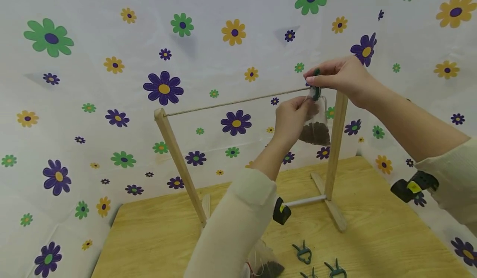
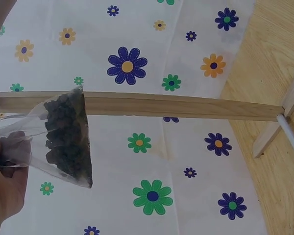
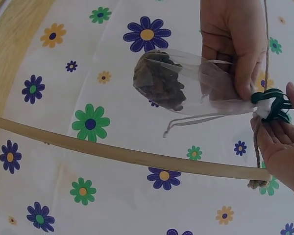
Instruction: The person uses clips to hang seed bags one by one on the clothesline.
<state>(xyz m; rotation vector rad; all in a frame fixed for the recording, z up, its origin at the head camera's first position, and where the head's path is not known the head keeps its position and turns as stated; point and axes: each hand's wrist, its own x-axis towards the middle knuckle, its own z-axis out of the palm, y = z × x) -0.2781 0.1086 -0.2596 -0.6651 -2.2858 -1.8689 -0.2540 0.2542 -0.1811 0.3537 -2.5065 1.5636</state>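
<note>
My left hand [image 1: 291,118] pinches a sheer drawstring bag [image 1: 316,134] just below its neck. Dark, crumbly pieces [image 3: 159,81] fill the bag's bottom, and its thin drawstrings [image 3: 193,119] dangle loose. At the right end of a stretched rope [image 1: 238,102], my right hand [image 1: 350,79] holds a dark green plastic clip [image 3: 272,104] between thumb and fingers. The clip sits around the gathered top of the bag, right at the rope. In the left wrist view the bag [image 2: 68,137] hangs beside the wooden post, with only part of the left hand [image 2: 7,191] showing.
Two wooden posts, left [image 1: 180,168] and right [image 1: 336,145], carry the rope above a wood-grain table [image 1: 376,228]. A pale rod [image 1: 307,201] runs low between them. Another sheer bag [image 1: 270,267] and several green clips [image 1: 303,254] lie at the front. A flowered cloth [image 1: 208,62] hangs behind.
</note>
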